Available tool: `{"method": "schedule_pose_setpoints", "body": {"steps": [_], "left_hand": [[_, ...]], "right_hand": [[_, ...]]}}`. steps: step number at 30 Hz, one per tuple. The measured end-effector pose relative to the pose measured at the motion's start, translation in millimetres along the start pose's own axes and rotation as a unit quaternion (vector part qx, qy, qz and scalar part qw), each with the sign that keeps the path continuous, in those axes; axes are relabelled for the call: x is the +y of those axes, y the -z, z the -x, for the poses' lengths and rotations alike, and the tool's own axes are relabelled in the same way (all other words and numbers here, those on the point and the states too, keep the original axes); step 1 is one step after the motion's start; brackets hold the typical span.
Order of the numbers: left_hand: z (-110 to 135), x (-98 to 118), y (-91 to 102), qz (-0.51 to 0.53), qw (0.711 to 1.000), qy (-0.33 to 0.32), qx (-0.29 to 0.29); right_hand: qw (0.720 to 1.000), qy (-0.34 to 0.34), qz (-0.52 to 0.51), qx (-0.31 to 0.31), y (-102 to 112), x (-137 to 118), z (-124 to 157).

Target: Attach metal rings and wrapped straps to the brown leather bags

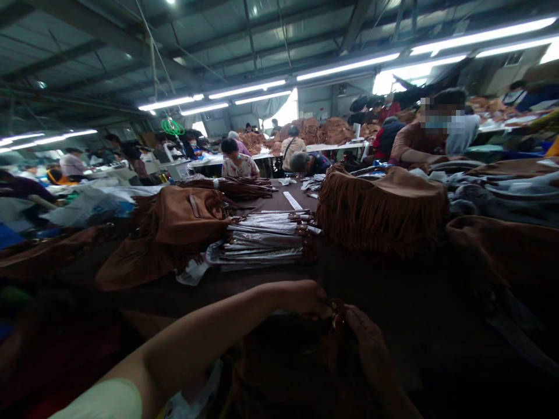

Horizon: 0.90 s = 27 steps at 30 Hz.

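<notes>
Low in front of me, a dark brown suede bag (279, 372) lies mostly in shadow. A small metal buckle (336, 319) sits at its top edge. My left hand (303, 299) reaches in from the lower left, its fingers closed at the buckle. My right hand (367, 343) grips the brown suede just below and to the right of the buckle. Shadow and my fingers hide how the buckle is fastened.
On the dark worktable (279, 285) lie fringed brown suede bags (382, 212) (183, 215) and a stack of plastic-wrapped straps (262, 241). Co-workers (238, 163) (419, 134) sit beyond and to the right. Piles of brown suede stand farther back.
</notes>
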State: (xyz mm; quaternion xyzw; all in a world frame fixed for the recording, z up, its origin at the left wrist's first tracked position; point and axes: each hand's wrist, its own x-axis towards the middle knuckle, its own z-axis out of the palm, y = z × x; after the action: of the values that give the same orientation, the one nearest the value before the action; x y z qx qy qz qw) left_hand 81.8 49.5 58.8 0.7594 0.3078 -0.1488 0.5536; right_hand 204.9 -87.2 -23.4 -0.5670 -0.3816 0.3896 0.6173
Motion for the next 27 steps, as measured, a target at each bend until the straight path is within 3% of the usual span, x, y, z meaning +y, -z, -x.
{"method": "schedule_pose_setpoints", "body": {"steps": [5, 11, 16, 20, 27], "left_hand": [[2, 0, -3.2, 0.037, 0.999, -0.016, 0.025], [-1, 1, -15.4, 0.098, 0.994, -0.011, 0.05], [-10, -7, -19.0, 0.191, 0.977, 0.013, 0.089], [-12, -14, -16.4, 0.225, 0.971, -0.004, 0.079], [-8, -12, -16.7, 0.214, 0.974, 0.007, 0.075]], "right_hand": [[0.999, -0.015, -0.036, 0.001, 1, 7, 4], [0.998, 0.03, 0.064, -0.003, 1, 10, 9], [0.965, 0.1, 0.241, 0.018, -6, 12, 14], [0.947, 0.103, 0.298, 0.056, -10, 16, 17], [0.906, 0.193, 0.369, 0.077, -13, 23, 16]]}}
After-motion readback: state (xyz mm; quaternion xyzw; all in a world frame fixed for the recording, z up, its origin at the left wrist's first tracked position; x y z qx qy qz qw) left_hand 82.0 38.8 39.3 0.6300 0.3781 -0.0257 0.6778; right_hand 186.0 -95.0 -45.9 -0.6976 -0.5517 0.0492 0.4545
